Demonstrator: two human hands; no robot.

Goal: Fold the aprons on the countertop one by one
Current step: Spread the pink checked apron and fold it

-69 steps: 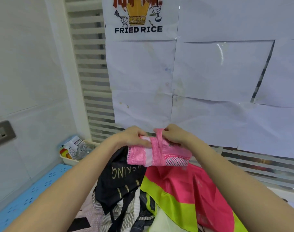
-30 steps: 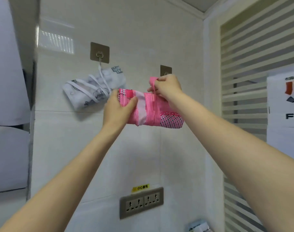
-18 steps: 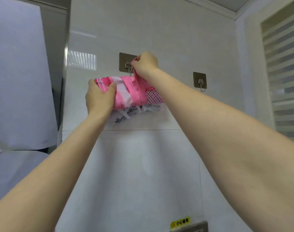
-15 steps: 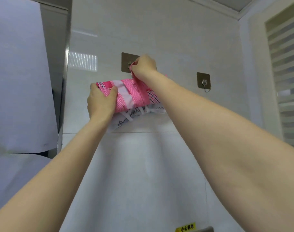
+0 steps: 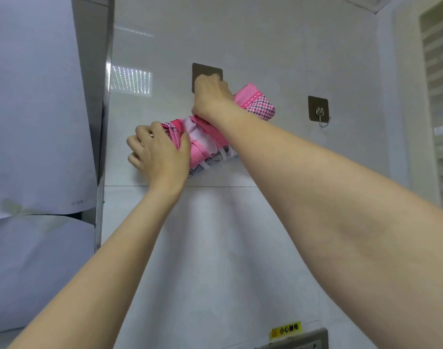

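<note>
Two bare forearms reach up from the bottom of the view toward the white tiled wall (image 5: pixel 240 248), and both hands are busy on the same bundle. The left hand (image 5: pixel 160 153) has its fingers curled round the lower left end of the rolled pink striped and dotted apron bundle (image 5: pixel 255 104), gripping it just off the tile, so the bundle is up at the wall and tilted, right end high. The right hand (image 5: pixel 210 96) is closed up at the square brown adhesive hook plate (image 5: pixel 206 69), knuckles over the hook; it looks to be pinching the apron's loop, though what sits inside that fist is hidden. Peeking out under the pink roll is a white printed fabric bundle (image 5: pixel 215 159), seemingly hanging from the same hook. The step in hand, I'd judge, is hanging the finished roll, and doing it well means the left hand carrying the weight so the loop goes slack enough to slip over the hook tip, letting go only once it catches. Squeeze too loosely and the roll may unwind. Further right, a second brown plate with a bare metal hook (image 5: pixel 318 110) stands free.
</note>
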